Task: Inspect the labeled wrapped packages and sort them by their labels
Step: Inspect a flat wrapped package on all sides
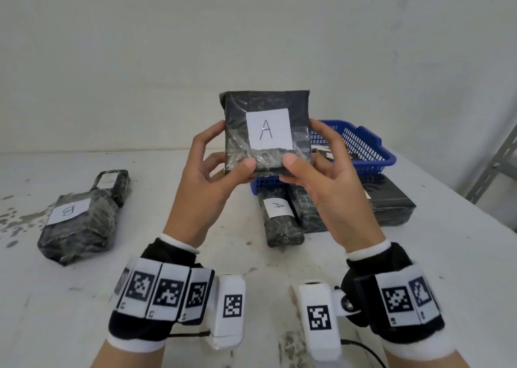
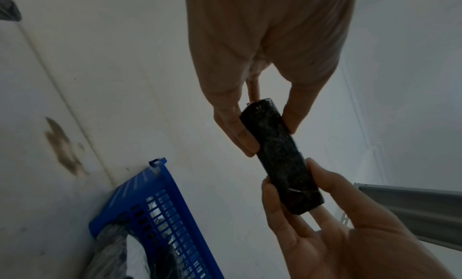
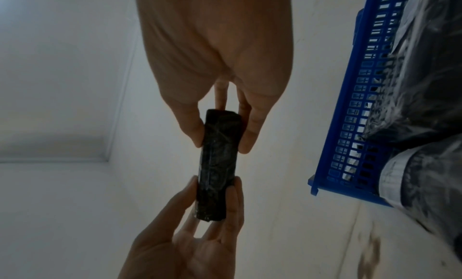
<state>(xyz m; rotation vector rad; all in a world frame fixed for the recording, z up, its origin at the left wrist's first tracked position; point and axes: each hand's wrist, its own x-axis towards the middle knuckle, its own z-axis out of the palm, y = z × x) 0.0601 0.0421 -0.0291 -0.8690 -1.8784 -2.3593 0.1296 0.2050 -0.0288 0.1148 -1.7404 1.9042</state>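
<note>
- two hands held one black wrapped package (image 1: pixel 237 132) up above the table (image 1: pixel 279 261), its white label (image 1: pixel 268 128) reading "a" and facing the head camera.
- left hand (image 1: pixel 208 177) gripped the package's lower left corner, thumb (image 1: pixel 246 166) pressed on the front near the bottom edge, fingers curled behind and up the left side.
- right hand (image 1: pixel 324 183) gripped the lower right corner the same way, thumb (image 1: pixel 291 162) on the front and fingers wrapped round the right edge.
- from the left wrist view, the package (image 2: pixel 280 157) showed edge-on, pinched between thumb and fingers of both the left hand (image 2: pixel 250 46) and the right hand (image 2: pixel 350 234).
- from the right wrist view, the same package (image 3: pixel 218 160) was clamped at one end by the right hand (image 3: pixel 212 46) and at the other by the left hand (image 3: pixel 190 243).
- blue basket (image 1: pixel 363 146) stood behind the right hand on the table, with wrapped goods inside it.
- another "a" package (image 1: pixel 279 219) lay just in front of the basket, beside two more black packages (image 1: pixel 391 202).
- "b" package (image 1: pixel 75 222) lay well apart on the left of the table, a smaller package (image 1: pixel 112 183) touching its far end.
</note>
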